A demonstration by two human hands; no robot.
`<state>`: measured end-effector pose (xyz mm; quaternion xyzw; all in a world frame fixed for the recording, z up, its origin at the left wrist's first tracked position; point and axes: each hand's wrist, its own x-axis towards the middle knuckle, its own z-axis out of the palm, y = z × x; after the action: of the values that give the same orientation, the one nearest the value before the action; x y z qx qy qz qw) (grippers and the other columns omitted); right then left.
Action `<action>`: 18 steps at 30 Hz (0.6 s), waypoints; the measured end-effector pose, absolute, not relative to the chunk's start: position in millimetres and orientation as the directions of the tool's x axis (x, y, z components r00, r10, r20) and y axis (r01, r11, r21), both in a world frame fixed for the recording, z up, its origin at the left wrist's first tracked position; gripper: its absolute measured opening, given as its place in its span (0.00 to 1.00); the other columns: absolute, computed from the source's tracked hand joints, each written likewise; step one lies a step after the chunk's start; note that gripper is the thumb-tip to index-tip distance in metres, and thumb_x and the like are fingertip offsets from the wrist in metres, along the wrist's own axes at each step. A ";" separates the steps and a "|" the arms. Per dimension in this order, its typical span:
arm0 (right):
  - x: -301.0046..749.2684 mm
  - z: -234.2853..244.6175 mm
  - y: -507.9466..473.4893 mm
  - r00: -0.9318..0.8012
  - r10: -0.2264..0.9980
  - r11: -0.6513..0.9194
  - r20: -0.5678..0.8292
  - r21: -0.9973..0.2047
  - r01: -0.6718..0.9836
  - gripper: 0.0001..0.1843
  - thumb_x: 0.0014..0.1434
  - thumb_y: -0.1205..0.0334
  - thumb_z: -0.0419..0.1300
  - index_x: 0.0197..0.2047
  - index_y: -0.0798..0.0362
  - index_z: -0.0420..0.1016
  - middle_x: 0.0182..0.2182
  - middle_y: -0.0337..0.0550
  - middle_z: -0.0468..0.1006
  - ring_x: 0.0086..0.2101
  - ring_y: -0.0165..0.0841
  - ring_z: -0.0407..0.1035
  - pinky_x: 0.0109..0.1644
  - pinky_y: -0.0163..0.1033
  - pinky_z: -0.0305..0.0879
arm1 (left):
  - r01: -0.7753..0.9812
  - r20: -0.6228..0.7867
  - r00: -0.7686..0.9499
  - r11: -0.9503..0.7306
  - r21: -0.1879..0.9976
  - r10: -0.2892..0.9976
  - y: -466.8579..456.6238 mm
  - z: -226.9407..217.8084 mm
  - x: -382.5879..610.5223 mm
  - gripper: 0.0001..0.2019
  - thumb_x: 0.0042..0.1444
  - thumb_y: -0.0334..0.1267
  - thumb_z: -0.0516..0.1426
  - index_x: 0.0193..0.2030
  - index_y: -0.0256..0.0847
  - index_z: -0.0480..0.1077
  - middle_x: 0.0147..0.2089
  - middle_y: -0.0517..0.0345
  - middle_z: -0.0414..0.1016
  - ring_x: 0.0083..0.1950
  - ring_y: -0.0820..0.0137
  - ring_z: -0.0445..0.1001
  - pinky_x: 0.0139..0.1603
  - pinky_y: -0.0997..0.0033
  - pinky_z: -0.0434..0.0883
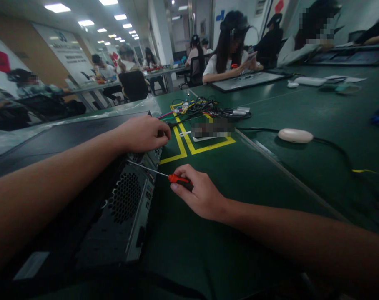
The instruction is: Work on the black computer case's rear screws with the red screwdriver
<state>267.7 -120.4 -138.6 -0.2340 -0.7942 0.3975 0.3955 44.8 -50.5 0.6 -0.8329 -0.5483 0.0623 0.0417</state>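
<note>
A black computer case [83,175] lies on its side on the green table [208,250], its perforated rear panel [129,204] facing right. My left hand [144,133] rests curled on the case's top rear edge, fingers pressed over the corner. My right hand [198,193] grips a screwdriver with a red and black handle [180,180]. Its thin metal shaft [145,167] points left and its tip touches the rear panel near the upper edge.
Yellow tape lines [189,146] mark the table behind the case. A tangle of cables [208,109] lies further back, and a white oval device [294,135] with a black cord sits to the right. Several other people sit working at tables beyond.
</note>
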 end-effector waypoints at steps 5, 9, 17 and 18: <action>268.5 -138.1 -121.5 -0.585 0.688 0.564 0.429 -0.824 0.059 0.08 0.70 0.57 0.62 0.50 0.51 0.72 0.39 0.41 0.79 0.36 0.34 0.73 0.43 0.41 0.66 | 0.905 -0.042 0.397 -0.398 -0.147 0.917 -51.6 0.0 44.8 0.21 0.61 0.50 0.52 0.50 0.49 0.84 0.44 0.54 0.86 0.42 0.62 0.80 0.48 0.62 0.71; 269.2 -136.9 -122.4 -0.593 0.677 0.571 0.436 -0.820 0.049 0.07 0.71 0.57 0.62 0.48 0.51 0.73 0.38 0.40 0.79 0.36 0.34 0.73 0.42 0.40 0.66 | 0.905 -0.032 0.398 -0.398 -0.150 0.917 -52.2 -0.2 45.0 0.21 0.62 0.49 0.52 0.51 0.49 0.84 0.44 0.54 0.86 0.43 0.62 0.80 0.48 0.62 0.71; 267.5 -137.7 -120.7 -0.595 0.651 0.610 0.471 -0.791 0.041 0.08 0.73 0.58 0.59 0.48 0.53 0.76 0.39 0.42 0.80 0.37 0.34 0.73 0.43 0.40 0.65 | 0.904 -0.050 0.390 -0.393 -0.167 0.920 -51.5 1.1 46.1 0.21 0.62 0.49 0.52 0.50 0.49 0.84 0.42 0.53 0.85 0.41 0.62 0.80 0.46 0.63 0.70; 267.4 -137.6 -120.5 -0.597 0.647 0.618 0.474 -0.785 0.047 0.09 0.74 0.58 0.58 0.47 0.53 0.76 0.39 0.43 0.80 0.37 0.34 0.72 0.43 0.40 0.65 | 0.905 -0.049 0.390 -0.392 -0.166 0.920 -51.6 1.0 46.1 0.21 0.62 0.49 0.52 0.50 0.49 0.84 0.43 0.53 0.85 0.41 0.62 0.80 0.47 0.62 0.70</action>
<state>267.4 -120.5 -137.6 -0.2146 -0.8084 0.3807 0.3944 46.1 -51.6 1.0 -0.8317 -0.5485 0.0662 0.0560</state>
